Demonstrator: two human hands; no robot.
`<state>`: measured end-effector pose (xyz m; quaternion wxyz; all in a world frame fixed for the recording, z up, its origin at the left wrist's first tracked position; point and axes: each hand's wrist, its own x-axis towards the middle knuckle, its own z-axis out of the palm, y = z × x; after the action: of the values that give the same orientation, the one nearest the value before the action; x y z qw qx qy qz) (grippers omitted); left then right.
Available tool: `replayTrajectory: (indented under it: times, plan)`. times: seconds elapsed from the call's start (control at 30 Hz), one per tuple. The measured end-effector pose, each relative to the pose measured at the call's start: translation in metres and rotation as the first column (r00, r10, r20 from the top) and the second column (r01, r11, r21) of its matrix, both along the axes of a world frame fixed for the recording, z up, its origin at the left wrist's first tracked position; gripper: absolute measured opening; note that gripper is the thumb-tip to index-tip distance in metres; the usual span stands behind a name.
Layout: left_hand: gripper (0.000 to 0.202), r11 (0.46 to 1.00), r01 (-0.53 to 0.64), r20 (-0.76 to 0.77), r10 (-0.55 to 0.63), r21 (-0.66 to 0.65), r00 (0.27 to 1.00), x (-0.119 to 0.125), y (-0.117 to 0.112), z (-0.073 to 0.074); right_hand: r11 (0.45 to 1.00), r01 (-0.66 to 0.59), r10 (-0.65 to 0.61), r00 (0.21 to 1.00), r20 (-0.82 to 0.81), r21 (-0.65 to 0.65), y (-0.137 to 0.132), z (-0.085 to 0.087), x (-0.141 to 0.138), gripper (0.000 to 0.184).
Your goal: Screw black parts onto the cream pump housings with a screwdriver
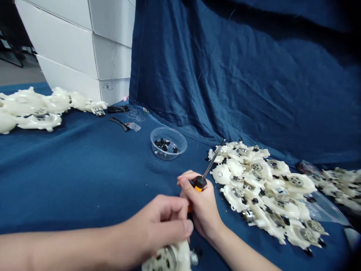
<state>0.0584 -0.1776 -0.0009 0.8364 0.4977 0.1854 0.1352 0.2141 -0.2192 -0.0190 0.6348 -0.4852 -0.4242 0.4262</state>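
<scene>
Head view: right hand [202, 207] gripping orange-handled screwdriver [199, 184]; left hand [156, 229] closed on white plastic housing [166, 259]; more housings [262, 192] heaped just rightward.

"What stands out on the blue cloth-covered surface [84, 158]?"

"A clear plastic bowl [168, 143], holding small black parts [163, 145]."

"What lies right of the bowl?"

"A heap of white plastic housings [262, 188] with metal centres, then a second heap [338, 186], farther off at the frame's edge."

"And left of it?"

"Near it, a tangle of thin clear loops [135, 116], a small clear bag [134, 126] and a black strip [120, 123]. Well apart, a long row of white housings [34, 109]."

"Behind it?"

"A dark blue denim cloth [214, 75] hangs in folds. Stacked white cartons [84, 49] stand behind and to the left."
</scene>
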Motion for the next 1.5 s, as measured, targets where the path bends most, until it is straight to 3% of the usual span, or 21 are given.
replayTrajectory:
  times: [0.07, 0.17, 0.27, 0.37, 0.63, 0.83, 1.03, 1.17, 1.27, 1.37, 1.5]
  plan:
    - [0.043, 1.000, -0.005, 0.028, 0.005, 0.000, 1.000, 0.000, 0.000, -0.002, 0.999, -0.047, 0.047, 0.998, -0.035, 0.006, -0.002, 0.001, -0.001, 0.020]
    - [0.040, 0.989, -0.143, 0.061, 0.145, -0.033, 0.988, -0.002, 0.013, 0.003, 0.996, -0.066, 0.069, 0.996, -0.050, 0.055, -0.008, 0.001, -0.001, 0.020]
    - [0.040, 0.964, -0.262, 0.026, 0.263, -0.052, 0.964, -0.005, 0.025, 0.012, 0.989, -0.104, 0.102, 0.994, 0.026, 0.101, -0.014, -0.001, 0.002, 0.020]
    - [0.040, 0.950, -0.309, 0.003, 0.310, -0.031, 0.951, -0.006, 0.027, 0.017, 0.979, -0.157, 0.146, 0.985, 0.086, 0.127, -0.017, -0.003, 0.002, 0.014]
    - [0.042, 0.908, -0.417, 0.006, 0.417, -0.032, 0.909, -0.007, 0.020, 0.009, 0.973, -0.014, -0.039, 0.974, 0.223, 0.232, -0.017, 0.001, -0.003, 0.017]
    - [0.040, 0.885, -0.462, -0.002, 0.463, -0.063, 0.886, -0.008, 0.017, 0.012, 0.945, 0.057, -0.172, 0.923, 0.343, 0.322, -0.019, 0.008, -0.008, 0.019]
    - [0.039, 0.851, -0.517, -0.009, 0.518, -0.092, 0.855, -0.008, 0.019, 0.011, 0.963, 0.011, -0.141, 0.873, 0.467, 0.270, -0.021, 0.010, -0.012, 0.016]
    - [0.039, 0.887, -0.442, 0.023, 0.449, -0.133, 0.893, -0.008, 0.019, 0.010, 0.954, 0.038, -0.132, 0.944, 0.303, 0.298, -0.018, 0.007, -0.010, 0.015]
    - [0.040, 0.923, -0.367, 0.030, 0.373, -0.118, 0.927, -0.006, 0.018, 0.010, 0.969, -0.006, -0.032, 0.988, 0.152, 0.248, -0.017, 0.001, -0.007, 0.012]
    - [0.041, 0.938, -0.325, 0.017, 0.329, -0.118, 0.944, -0.005, 0.018, 0.010, 0.983, -0.074, 0.068, 0.997, 0.043, 0.167, -0.016, -0.004, -0.004, 0.008]
    - [0.039, 0.937, -0.318, 0.023, 0.324, -0.143, 0.946, -0.004, 0.019, 0.011, 0.977, -0.150, 0.156, 0.987, -0.029, 0.154, -0.015, -0.004, -0.005, 0.008]
